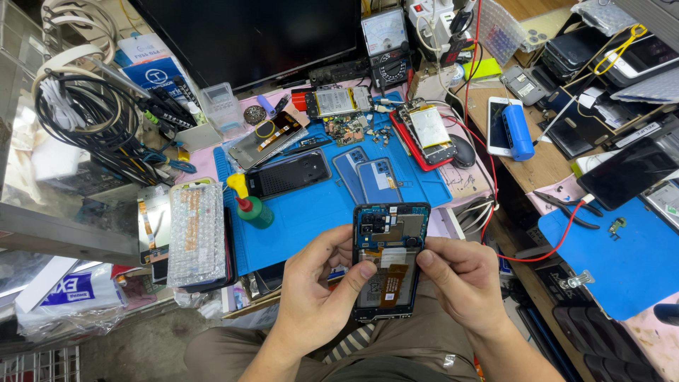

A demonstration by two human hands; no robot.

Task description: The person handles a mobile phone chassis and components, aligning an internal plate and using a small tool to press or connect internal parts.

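Nearest the camera, at the bottom of the frame, lay the person's lap in olive trousers (396,354). Just above it the two hands held an opened phone (389,258) upright between them, low in the middle of the frame, its back cover off and its circuit board and orange ribbon cable showing. The left hand (315,301) gripped the phone's left edge, fingers curled behind it and the thumb pressed onto the lower part of its face. The right hand (460,283) clasped the right edge in the same way, thumb tip on the face, fingers tucked behind.

Beyond the hands a blue work mat (311,209) carried other phone backs and a green bottle with a yellow cap (251,205). A multimeter (385,46) stood at the top centre.
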